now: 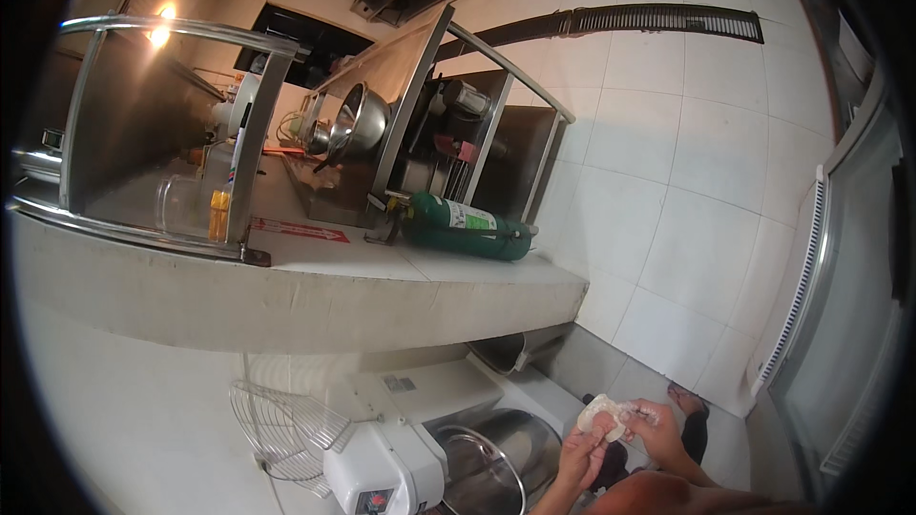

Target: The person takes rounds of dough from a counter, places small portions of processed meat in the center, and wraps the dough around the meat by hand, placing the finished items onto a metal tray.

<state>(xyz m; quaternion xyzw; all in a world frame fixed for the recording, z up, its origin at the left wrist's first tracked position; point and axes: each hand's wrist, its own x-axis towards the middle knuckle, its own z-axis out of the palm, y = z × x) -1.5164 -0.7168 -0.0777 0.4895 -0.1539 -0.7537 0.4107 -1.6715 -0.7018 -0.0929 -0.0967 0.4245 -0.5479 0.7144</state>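
A small, ragged piece of pale dough (595,409) is held up between my hands at the lower right. My left hand (582,455) grips it from below, its fingers and thumb closed on the near side. On the other side, the fingers of my right hand (654,427) pinch its edge. White smears, like flour or dough, show on my fingers. Just left of my hands is the steel bowl (546,431) of a white dough mixer (384,467). The mixer's wire guard (286,434) is tilted up, and some pale matter lies inside the bowl.
A white ledge (315,310) runs beyond the mixer, with a green gas cylinder (468,227) lying on it. Steel shelving (477,148) with bowls and pans stands behind. White floor tiles (706,172) stretch to a drain grate (668,18). A glass-topped cabinet (849,257) is at right.
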